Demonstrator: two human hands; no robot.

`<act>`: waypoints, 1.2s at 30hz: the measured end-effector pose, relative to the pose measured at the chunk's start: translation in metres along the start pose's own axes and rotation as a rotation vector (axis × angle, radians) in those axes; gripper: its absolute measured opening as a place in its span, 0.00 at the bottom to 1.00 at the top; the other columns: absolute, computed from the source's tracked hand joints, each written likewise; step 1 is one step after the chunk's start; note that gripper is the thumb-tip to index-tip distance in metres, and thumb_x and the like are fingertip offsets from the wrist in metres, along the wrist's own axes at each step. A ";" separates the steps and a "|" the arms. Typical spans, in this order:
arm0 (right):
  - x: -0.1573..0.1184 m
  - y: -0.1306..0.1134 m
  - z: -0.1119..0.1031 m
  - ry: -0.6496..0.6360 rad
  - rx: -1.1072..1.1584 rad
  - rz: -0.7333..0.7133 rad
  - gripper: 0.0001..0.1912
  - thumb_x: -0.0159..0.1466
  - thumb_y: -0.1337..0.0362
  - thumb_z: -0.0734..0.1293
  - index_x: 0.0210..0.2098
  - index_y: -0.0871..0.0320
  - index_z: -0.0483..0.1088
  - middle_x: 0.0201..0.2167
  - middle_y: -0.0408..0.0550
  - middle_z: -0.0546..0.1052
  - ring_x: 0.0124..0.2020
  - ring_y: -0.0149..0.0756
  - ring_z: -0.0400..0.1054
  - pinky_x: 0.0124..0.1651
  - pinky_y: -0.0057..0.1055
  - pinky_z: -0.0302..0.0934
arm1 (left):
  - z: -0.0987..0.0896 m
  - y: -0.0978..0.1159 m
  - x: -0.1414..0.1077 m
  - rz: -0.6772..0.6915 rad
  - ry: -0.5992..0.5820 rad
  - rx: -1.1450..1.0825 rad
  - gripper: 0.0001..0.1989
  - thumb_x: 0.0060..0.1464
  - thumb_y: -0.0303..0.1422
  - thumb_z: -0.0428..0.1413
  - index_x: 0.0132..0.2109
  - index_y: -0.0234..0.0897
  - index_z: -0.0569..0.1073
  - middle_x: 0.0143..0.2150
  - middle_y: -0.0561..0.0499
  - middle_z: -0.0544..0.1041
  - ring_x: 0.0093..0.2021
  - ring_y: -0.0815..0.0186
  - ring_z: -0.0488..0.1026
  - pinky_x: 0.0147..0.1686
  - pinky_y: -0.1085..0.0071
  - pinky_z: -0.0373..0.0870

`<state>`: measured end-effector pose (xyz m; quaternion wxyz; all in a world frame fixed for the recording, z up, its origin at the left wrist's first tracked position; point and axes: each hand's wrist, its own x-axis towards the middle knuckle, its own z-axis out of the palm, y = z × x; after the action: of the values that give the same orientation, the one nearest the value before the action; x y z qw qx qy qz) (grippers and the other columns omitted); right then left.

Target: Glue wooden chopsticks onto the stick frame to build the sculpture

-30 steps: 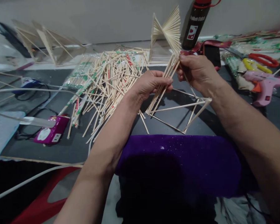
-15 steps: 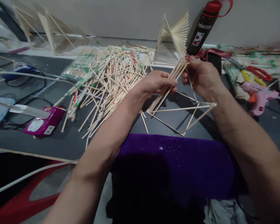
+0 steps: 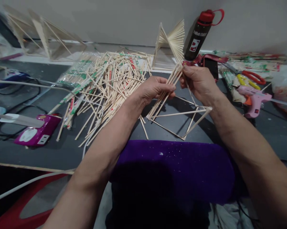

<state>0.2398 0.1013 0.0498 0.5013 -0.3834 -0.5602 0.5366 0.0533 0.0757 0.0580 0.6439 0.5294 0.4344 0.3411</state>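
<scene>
My left hand (image 3: 156, 88) is closed round a small bunch of thin wooden chopsticks (image 3: 159, 105), thumb on top, the sticks slanting up to the right. At their upper ends, my right hand (image 3: 199, 81) is closed, thumb pressed against curled fingers; it seems to pinch the stick tips, though its grip is partly hidden. Below the hands, an open frame of joined chopsticks (image 3: 198, 122) stands on the dark table, one corner near my right wrist. To the left spreads a heap of loose chopsticks (image 3: 119, 86).
A finished fan-shaped stick model (image 3: 175, 41) stands at the back beside a dark bottle (image 3: 197, 38) with a red cap. On the right lie a pink glue gun (image 3: 254, 99) and red-and-yellow-handled pliers (image 3: 253, 78). A purple power block (image 3: 38, 130) and cables lie left.
The whole view has shifted, so things appear a little further left and mostly lower. Both hands keep nearly the same hold on the chopsticks.
</scene>
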 end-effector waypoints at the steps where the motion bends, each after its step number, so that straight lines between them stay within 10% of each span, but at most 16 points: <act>1: 0.000 0.001 -0.001 -0.002 0.018 0.000 0.22 0.64 0.47 0.72 0.25 0.57 0.67 0.23 0.44 0.70 0.23 0.29 0.64 0.28 0.28 0.61 | 0.000 0.000 0.000 0.001 -0.002 -0.006 0.06 0.47 0.29 0.65 0.30 0.33 0.75 0.25 0.51 0.80 0.24 0.72 0.77 0.29 0.76 0.69; 36: 0.002 0.004 -0.015 0.042 -0.064 -0.374 0.17 0.54 0.54 0.81 0.23 0.61 0.79 0.21 0.48 0.74 0.21 0.28 0.65 0.24 0.26 0.55 | -0.024 -0.010 -0.024 0.023 0.008 0.297 0.06 0.45 0.30 0.67 0.32 0.33 0.83 0.28 0.51 0.78 0.28 0.75 0.69 0.29 0.73 0.57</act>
<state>0.2532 0.1066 0.0448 0.5914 -0.2993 -0.6280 0.4078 0.0218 0.0607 0.0516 0.5528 0.6225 0.4766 0.2823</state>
